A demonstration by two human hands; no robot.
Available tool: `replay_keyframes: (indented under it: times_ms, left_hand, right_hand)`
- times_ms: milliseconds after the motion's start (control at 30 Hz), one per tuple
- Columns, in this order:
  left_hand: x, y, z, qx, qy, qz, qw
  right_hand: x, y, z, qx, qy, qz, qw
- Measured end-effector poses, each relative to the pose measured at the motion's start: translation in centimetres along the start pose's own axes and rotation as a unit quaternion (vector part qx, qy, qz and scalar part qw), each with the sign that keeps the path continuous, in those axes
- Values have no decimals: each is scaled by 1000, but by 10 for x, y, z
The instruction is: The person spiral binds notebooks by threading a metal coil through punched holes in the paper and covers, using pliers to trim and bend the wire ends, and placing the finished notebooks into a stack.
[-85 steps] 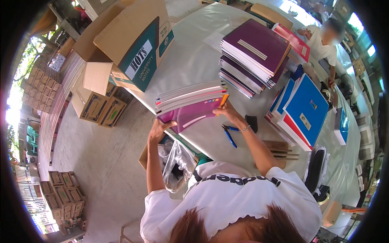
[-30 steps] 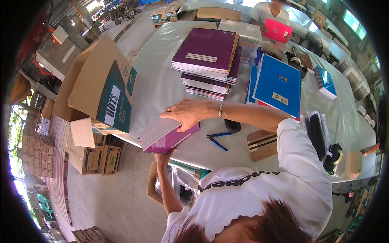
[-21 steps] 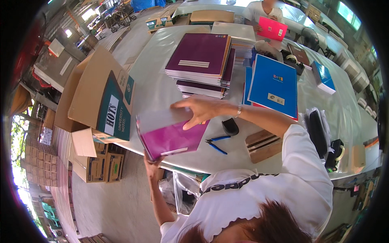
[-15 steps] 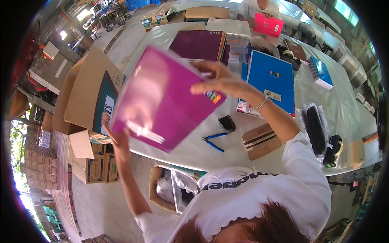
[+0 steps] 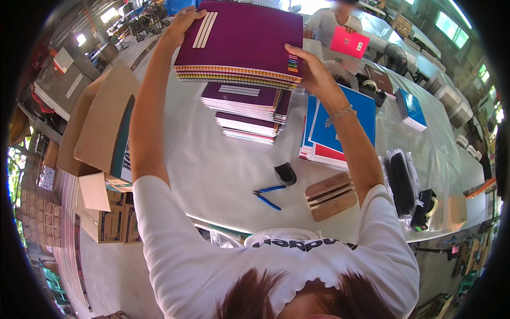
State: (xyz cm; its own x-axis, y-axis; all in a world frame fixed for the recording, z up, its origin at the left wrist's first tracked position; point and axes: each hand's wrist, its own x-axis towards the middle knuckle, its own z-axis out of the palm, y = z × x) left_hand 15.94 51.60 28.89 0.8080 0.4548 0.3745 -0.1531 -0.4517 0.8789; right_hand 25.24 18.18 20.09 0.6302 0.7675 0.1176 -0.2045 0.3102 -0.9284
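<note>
A thick pile of purple spiral notebooks (image 5: 239, 40) is gripped between my two hands at the far side of the table. My left hand (image 5: 185, 26) clasps its far left corner, while my right hand (image 5: 313, 68) holds the right edge with the thumb on the cover. Below and nearer, a lower stack of purple notebooks (image 5: 239, 101) stands on the table; whether the held pile touches it I cannot tell. Blue notebooks (image 5: 348, 119) lie under my right forearm, over some with red edges.
Blue-handled cutters (image 5: 268, 196), a black curved piece (image 5: 286, 174) and a wooden block (image 5: 330, 196) lie nearby on the white table (image 5: 196, 175). An open carton (image 5: 106, 117) stands left. Tape dispenser (image 5: 425, 210) sits right. Across, a person holds a pink notebook (image 5: 349, 42).
The single tilted purple notebook has moved from in front of me onto the far pile. Both arms now reach forward, hands on either side of the purple notebooks. The view has shifted slightly.
</note>
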Motion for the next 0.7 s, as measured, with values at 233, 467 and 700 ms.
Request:
replay_keyframes:
  times_ms: [233, 467, 700]
  left_hand:
    - [9, -86, 67, 312, -291, -78, 901]
    - [-12, -114, 15, 522, -16, 245, 817]
    - [-210, -12, 153, 295, 108, 359, 879]
  right_hand:
    - [26, 63, -46, 76, 80, 156, 982]
    - [4, 56, -16, -58, 66, 106, 990]
    - [-153, -10, -98, -256, -3, -49, 966]
